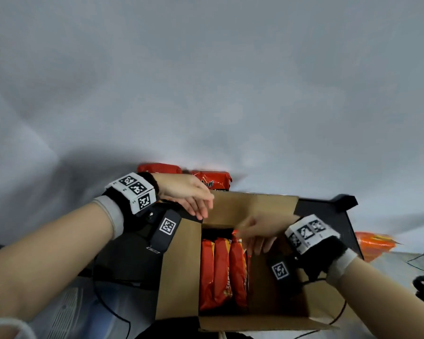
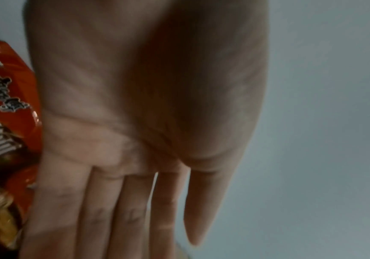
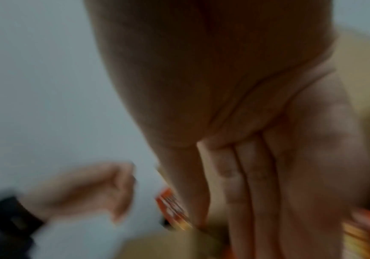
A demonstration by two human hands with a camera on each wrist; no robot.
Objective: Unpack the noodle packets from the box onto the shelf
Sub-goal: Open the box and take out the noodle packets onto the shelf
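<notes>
we are reaching our right hand (image 1: 262,231) down into the box (image 1: 181,272), toward the packets (image 1: 222,272) standing on edge in a tight row. they are looking slippery and soft, so we think a hurried pinch could slide off or pull up two together. the view is blurring here, but the fingers (image 3: 254,175) are lying straight and close together, holding nothing. our left hand (image 1: 186,192) is hanging over the far box corner, its fingers (image 2: 104,210) stretched out and empty, near the packets on the shelf (image 1: 211,179); it could be knocking them.
</notes>
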